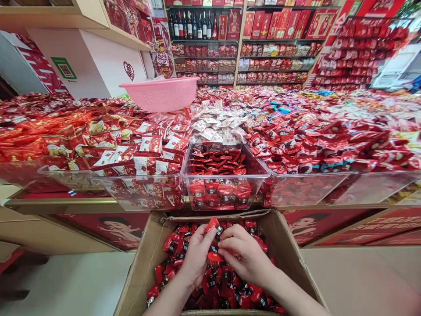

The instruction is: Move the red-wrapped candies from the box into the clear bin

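Note:
Over an open cardboard box (294, 259) full of red-and-black wrapped candies (226, 281), my left hand (197, 252) is closed on a small wrapped candy (213, 223), pinched between thumb and fingers with its red end pointing up. My right hand (241, 250) is right beside it, fingers curled and fingertips close together near the candy's lower part. Whether those fingers grip the wrapper cannot be made out. Just beyond the box, a clear plastic bin (259, 169) is partly filled with similar red packets (219, 162) laid in rows.
Clear bins heaped with red-and-white packets (144, 164) and dark red packets (305, 149) flank the middle bin. A pink plastic basket (159, 94) rests on the candy heaps at the back left. Shelves with bottles (194, 26) and red boxes (279, 24) line the far wall.

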The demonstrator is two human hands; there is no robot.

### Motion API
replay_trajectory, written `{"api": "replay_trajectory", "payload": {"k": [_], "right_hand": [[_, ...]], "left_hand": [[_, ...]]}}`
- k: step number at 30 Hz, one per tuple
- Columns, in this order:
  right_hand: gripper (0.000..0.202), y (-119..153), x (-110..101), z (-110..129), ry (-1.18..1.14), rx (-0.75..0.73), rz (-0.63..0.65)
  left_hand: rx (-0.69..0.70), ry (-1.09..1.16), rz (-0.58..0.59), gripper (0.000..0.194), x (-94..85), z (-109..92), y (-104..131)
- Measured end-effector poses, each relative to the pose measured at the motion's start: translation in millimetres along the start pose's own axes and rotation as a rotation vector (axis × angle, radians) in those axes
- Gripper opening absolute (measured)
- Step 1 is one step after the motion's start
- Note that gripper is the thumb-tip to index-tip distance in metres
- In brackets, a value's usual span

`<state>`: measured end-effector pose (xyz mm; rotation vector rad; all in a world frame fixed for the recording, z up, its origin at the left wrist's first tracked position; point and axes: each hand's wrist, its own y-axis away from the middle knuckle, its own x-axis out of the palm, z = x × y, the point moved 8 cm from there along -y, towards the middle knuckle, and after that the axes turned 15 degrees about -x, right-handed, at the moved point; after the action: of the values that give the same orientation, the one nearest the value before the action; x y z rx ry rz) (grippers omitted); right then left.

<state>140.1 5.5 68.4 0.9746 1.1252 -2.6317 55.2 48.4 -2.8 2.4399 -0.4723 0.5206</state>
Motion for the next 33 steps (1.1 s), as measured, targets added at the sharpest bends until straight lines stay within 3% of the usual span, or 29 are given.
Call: {"api": "replay_trajectory", "payload": {"k": [4, 7, 9, 11, 14, 17, 20, 22, 24, 28, 33], "right_hand": [[0.010, 3, -12, -14, 0.014, 0.150, -0.133], [0.007, 1, -7, -18, -0.064, 0.259, -0.038], [0.009, -9, -18, -9, -0.061, 0.267, 0.000], [0.009, -33, -49, 11, 0.024, 0.183, -0.027], [0.012, -83, -117, 35, 0.297, 0.056, -0.150], [0.013, -136, -158, 24, 0.604, 0.088, -0.083], [0.014, -170, -143, -22, 0.680, 0.248, 0.288], [0.015, -172, -116, -51, 0.652, 0.372, 0.574], [0.017, -166, -92, -68, 0.633, 0.449, 0.777], [0.016, -155, -62, -82, 0.626, 0.480, 0.929], [0.024, -149, -51, -97, 0.700, 0.464, 0.971]], "left_hand": [[-0.025, 0.020, -0.010, 0.017, -1.6, -1, 2], [-0.052, 0.080, -0.003, 0.016, -1.5, -2, 6], [-0.053, 0.138, 0.011, 0.016, -1.4, -3, 9], [-0.049, 0.160, 0.062, 0.019, 1.8, -6, 11], [-0.041, 0.125, 0.114, 0.018, 6.5, -9, 12], [-0.024, 0.106, 0.085, 0.012, 5.3, -11, 11], [-0.052, 0.105, 0.069, 0.009, 2.6, -9, 8], [-0.078, 0.104, 0.079, 0.007, 1.0, -6, 6], [-0.085, 0.103, 0.091, 0.007, -0.1, -4, 5], [-0.064, 0.083, 0.091, 0.007, 0.7, -5, 8], [-0.074, 0.028, 0.077, 0.009, 2.8, -3, 8]]}}
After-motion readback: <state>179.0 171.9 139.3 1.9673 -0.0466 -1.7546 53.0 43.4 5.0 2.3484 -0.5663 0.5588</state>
